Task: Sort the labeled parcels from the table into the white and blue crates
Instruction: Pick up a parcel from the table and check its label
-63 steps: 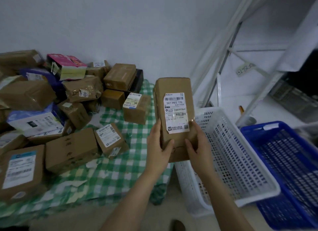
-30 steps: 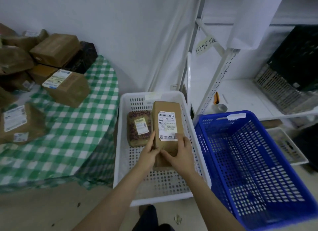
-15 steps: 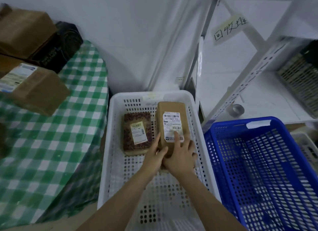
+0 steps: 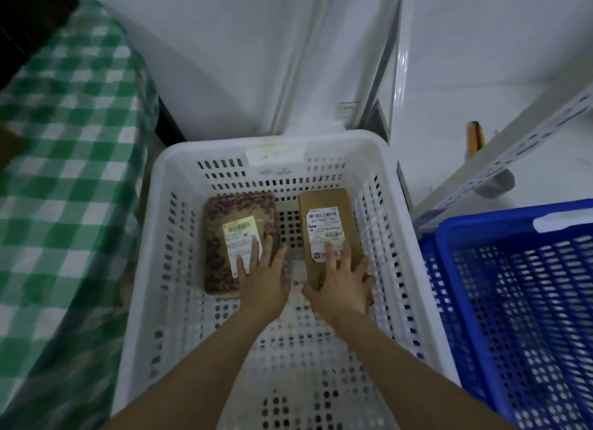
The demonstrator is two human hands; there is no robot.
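Note:
A brown cardboard parcel [image 4: 324,205] with a white label lies flat in the white crate [image 4: 160,237], near its far right corner. My right hand [image 4: 340,280] rests on the parcel's near end, fingers straight across the top and the label, thumb at the near left corner. To its left lies a dark patterned parcel [image 4: 224,211] with a pale label. My left hand [image 4: 264,277] touches that parcel's near right part with straight fingers. The blue crate [image 4: 481,224] stands to the right, holding no parcels that I can see.
The table with the green checked cloth [image 4: 64,160] runs along the left, close to the white crate. A white shelf frame [image 4: 513,153] rises behind the blue crate, and a white wall stands behind both crates.
The brown parcel went from held above the table down into the white crate. In the last half second my left hand left it and moved onto the patterned parcel.

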